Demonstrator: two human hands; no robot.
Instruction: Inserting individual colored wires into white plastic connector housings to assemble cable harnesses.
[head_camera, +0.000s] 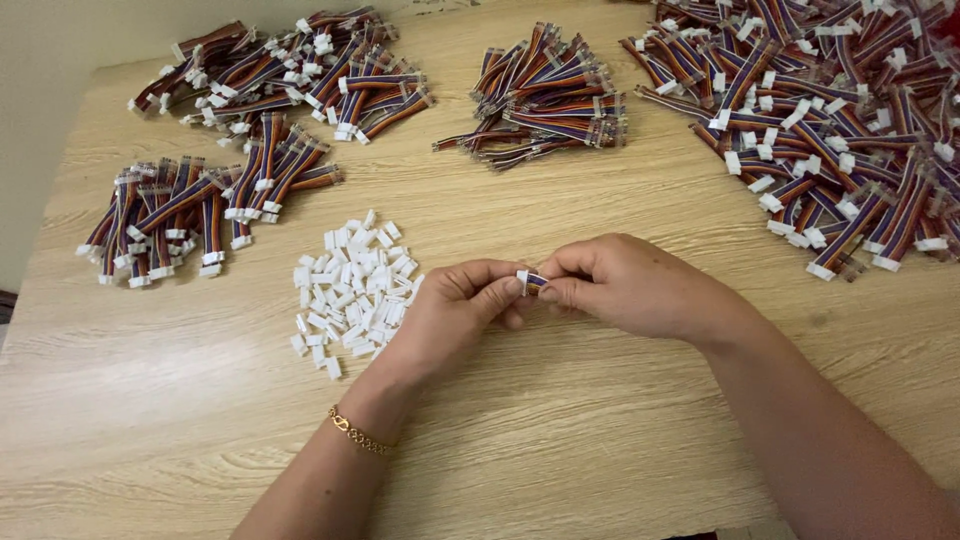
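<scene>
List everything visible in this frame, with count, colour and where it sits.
wooden table: one, light wood grain, fills the view
loose white connector housings: one heap, white, left of centre
ribbon cable pile: one large heap, multicoloured with white ends, upper right
middle cable bundle: one, multicoloured, top centre
left cable bundles: several, multicoloured, upper left
held cable piece: one, white end, between both hands
gold bracelet: one, left wrist
left hand: pinching piece
right hand: pinching piece
</scene>
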